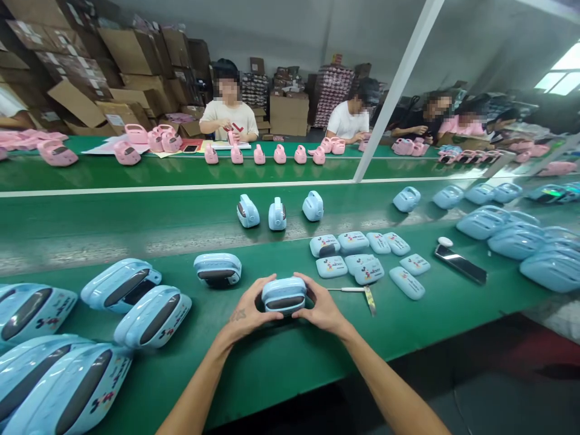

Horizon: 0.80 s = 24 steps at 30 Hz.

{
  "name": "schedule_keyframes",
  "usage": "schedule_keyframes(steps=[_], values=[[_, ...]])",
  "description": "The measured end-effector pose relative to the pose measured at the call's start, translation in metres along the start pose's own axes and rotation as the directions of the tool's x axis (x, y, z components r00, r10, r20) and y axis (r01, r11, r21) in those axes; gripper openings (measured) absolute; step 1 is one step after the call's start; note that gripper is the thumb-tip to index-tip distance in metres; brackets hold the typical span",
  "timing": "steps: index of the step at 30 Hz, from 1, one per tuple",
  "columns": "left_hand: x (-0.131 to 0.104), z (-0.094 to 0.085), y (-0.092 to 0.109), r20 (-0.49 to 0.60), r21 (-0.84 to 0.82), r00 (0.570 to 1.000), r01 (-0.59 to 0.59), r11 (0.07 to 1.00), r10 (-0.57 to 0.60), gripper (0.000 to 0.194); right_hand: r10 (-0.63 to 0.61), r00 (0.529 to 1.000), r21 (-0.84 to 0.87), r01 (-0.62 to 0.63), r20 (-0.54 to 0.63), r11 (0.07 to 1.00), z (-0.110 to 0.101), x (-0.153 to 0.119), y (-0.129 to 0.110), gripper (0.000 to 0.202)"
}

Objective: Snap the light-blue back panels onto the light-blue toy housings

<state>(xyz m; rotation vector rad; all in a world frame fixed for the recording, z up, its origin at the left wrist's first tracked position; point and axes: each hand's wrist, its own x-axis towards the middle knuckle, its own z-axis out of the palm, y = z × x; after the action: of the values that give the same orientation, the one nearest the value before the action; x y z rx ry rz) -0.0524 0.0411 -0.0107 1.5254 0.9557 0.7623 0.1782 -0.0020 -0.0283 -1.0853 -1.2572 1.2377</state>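
Observation:
My left hand (255,305) and my right hand (320,305) clasp a light blue plastic casing (284,294) from both sides, thumbs at its front. A dark glossy panel faces me on it. It is at the green table's surface; whether it touches is hard to tell. Just right of my right hand lie a thin white-handled screwdriver (351,289) and a small yellow-patterned strip (370,300). Behind them are several light blue cover plates (365,268) with cartoon-mouse prints. Another blue casing (218,269) with a dark panel stands beyond my left hand.
Several blue casings (153,316) crowd the left; more (550,266) are grouped at the right. A phone (461,264) lies near a small white round thing (445,241). Blue units (277,214) stand on the belt. Across it, people work among pink units (280,154); a white post (399,90) rises there.

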Motion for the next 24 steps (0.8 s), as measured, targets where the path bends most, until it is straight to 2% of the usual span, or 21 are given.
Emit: schedule_keyframes(steps=[2, 4, 7, 11, 14, 17, 19, 21, 22, 24], values=[[-0.001, 0.0, -0.001, 0.03, 0.068, 1.0, -0.009, 0.998, 0.007, 0.086, -0.023, 0.998, -0.101, 0.029, 0.062, 0.994, -0.003, -0.002, 0.002, 0.085], [-0.002, 0.002, -0.003, 0.037, 0.079, 0.999, -0.004, 0.997, 0.002, 0.086, -0.034, 0.995, -0.125, 0.046, 0.09, 0.991, -0.002, -0.004, 0.004, 0.083], [-0.003, 0.008, -0.003, -0.005, 0.072, 1.0, 0.009, 0.997, -0.009, 0.082, -0.066, 0.997, -0.142, 0.072, 0.048, 0.987, 0.003, -0.007, 0.006, 0.075], [-0.003, 0.012, 0.0, -0.072, -0.056, 0.997, 0.035, 0.998, -0.039, 0.075, -0.087, 0.996, -0.14, 0.086, -0.005, 0.986, 0.007, -0.008, 0.009, 0.068], [-0.005, 0.014, 0.003, -0.08, -0.16, 0.996, 0.036, 0.986, -0.049, 0.072, -0.06, 0.997, -0.146, 0.065, 0.038, 0.987, 0.004, -0.009, 0.005, 0.073], [-0.008, 0.015, 0.002, -0.077, -0.158, 0.995, 0.052, 0.986, -0.065, 0.075, -0.094, 0.991, -0.218, 0.113, 0.096, 0.969, 0.001, -0.01, -0.007, 0.078], [-0.009, 0.015, -0.001, -0.073, -0.186, 0.995, 0.057, 0.981, -0.072, 0.081, -0.112, 0.986, -0.252, 0.141, 0.126, 0.957, 0.001, -0.007, -0.017, 0.061], [-0.009, 0.014, -0.008, -0.09, -0.275, 0.994, 0.033, 0.961, -0.06, 0.089, -0.075, 0.985, -0.253, 0.112, 0.152, 0.961, 0.001, 0.002, -0.027, 0.041], [-0.009, 0.014, -0.012, -0.124, -0.329, 0.991, 0.004, 0.944, -0.048, 0.091, -0.044, 0.989, -0.25, 0.079, 0.143, 0.965, -0.001, 0.009, -0.031, 0.036], [-0.007, 0.011, -0.022, -0.225, -0.423, 0.974, -0.075, 0.903, -0.025, 0.085, -0.005, 1.0, -0.255, 0.005, 0.0, 0.967, -0.012, 0.03, -0.041, 0.038]])
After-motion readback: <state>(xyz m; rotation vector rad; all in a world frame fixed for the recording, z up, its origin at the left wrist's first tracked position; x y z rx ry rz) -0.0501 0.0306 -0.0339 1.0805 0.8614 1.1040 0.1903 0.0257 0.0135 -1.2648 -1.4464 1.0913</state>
